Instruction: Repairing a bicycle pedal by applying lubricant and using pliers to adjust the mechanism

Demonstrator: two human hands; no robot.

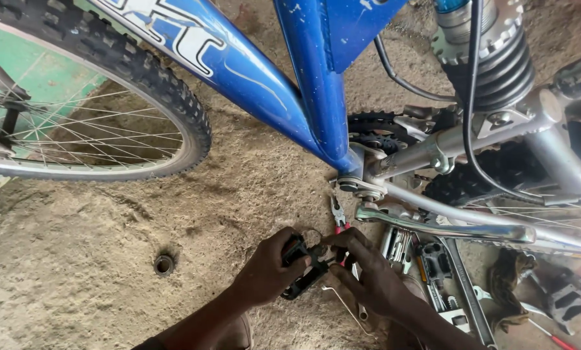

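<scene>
Though crowded with bicycle parts, reads plainly enough from left to right. Far left: knobbly front tyre (141, 71), spokes and rim over a rough dirt floor (76, 259). Further in, lying alone on that floor, a small dark metal ring (164, 264), well apart from everything else.

Next, low in the middle, left hand (264, 272): closed firmly round a black pedal (303, 267), fingers curled over its body, holding it just off the ground below the blue frame (316, 84). Right beside it, right hand (368, 269): fingers bent and pinched at the pedal's inner end, touching the left hand's fingertips. Red-handled pliers (338, 219) poking up just behind these fingers, nose toward the frame; cannot tell whether gripped or merely lying there.

Rightward: silver crank arm (433, 223) above, then spanners and loose tools (433, 272) scattered on the floor, a rag (508, 282), a second pedal (566, 298), a coil shock (498, 58) up top.

Risks, as a judgement: small pieces slipping from the pinch and vanishing into the sandy floor, much like that stray ring; grit getting into the pedal's end from so dusty a floor; knuckles catching the crank arm or pliers nose on a sudden slip; a crowded tool pile hiding anything dropped.
</scene>
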